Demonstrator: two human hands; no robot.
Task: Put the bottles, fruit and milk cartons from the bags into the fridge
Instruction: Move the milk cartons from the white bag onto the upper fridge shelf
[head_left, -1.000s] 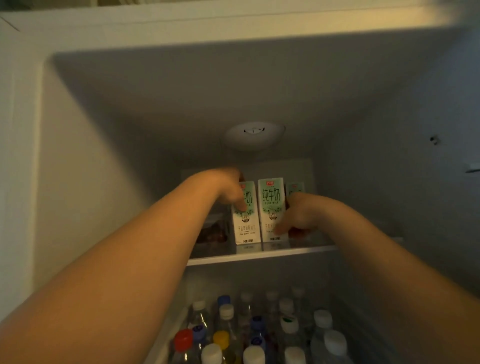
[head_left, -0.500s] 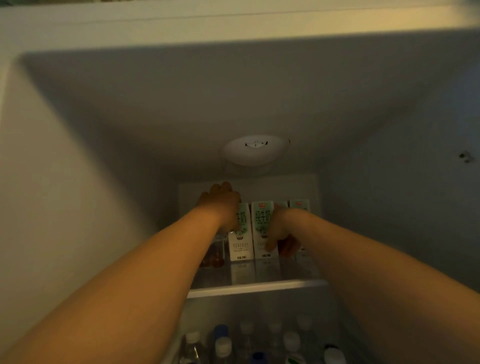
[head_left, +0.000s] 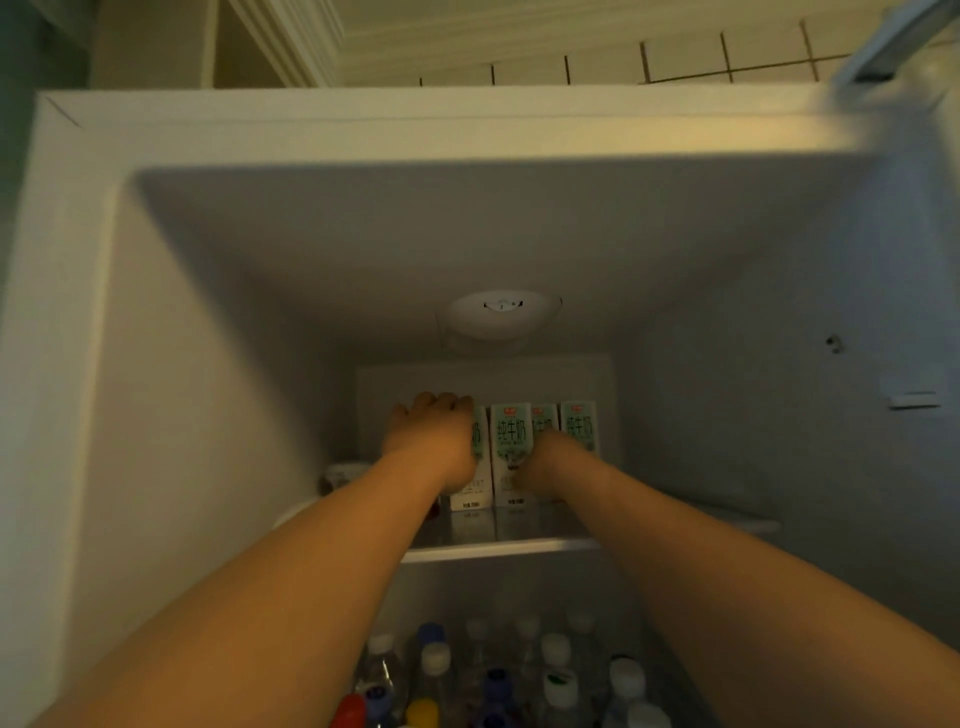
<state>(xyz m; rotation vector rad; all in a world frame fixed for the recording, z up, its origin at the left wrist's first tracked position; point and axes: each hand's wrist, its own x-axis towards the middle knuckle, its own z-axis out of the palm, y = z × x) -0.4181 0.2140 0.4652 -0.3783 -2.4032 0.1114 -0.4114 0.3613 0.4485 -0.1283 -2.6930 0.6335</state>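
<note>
Four white-and-green milk cartons (head_left: 511, 447) stand upright, side by side, at the back of the top glass shelf (head_left: 498, 545) of an open fridge (head_left: 208, 415), in the centre of the frame. The left hand (head_left: 434, 441) reaches in from the lower left and grips the leftmost carton (head_left: 475, 470), its fingers curled over the carton's top. The right hand (head_left: 550, 462) comes in from the lower right and lies against the lower fronts of the middle cartons. Its fingers are hidden, so I cannot tell whether it grips one or only touches. Above the cartons, a round white dial (head_left: 501, 314) sits on the fridge ceiling. Below the shelf, at the bottom of the frame, many capped bottles (head_left: 558, 686) crowd together, with white, blue, yellow and red caps.
</note>
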